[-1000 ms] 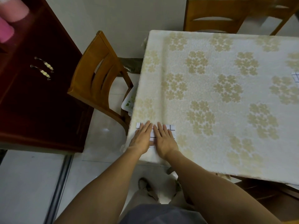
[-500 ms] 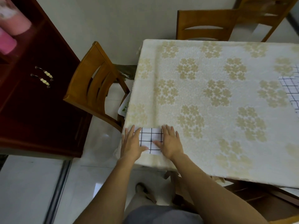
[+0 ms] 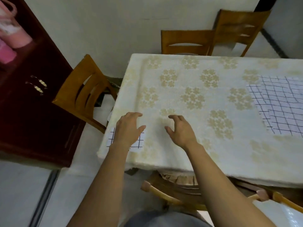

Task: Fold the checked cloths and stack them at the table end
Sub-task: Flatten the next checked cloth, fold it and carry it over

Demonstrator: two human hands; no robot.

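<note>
A: Folded checked cloth [image 3: 140, 142]?
B: Lay at the table's [image 3: 205, 149] near left corner, partly under the left hand [image 3: 127, 128]. Fingers loose, gripping nothing; contact unclear.
A: Right hand [image 3: 180, 130]?
B: Beside it over the table, fingers loosely curled, empty.
A: Elsewhere?
B: Unfolded checked cloth [image 3: 282, 105] spread far right. Wooden chair [image 3: 82, 94] stood left.
</note>
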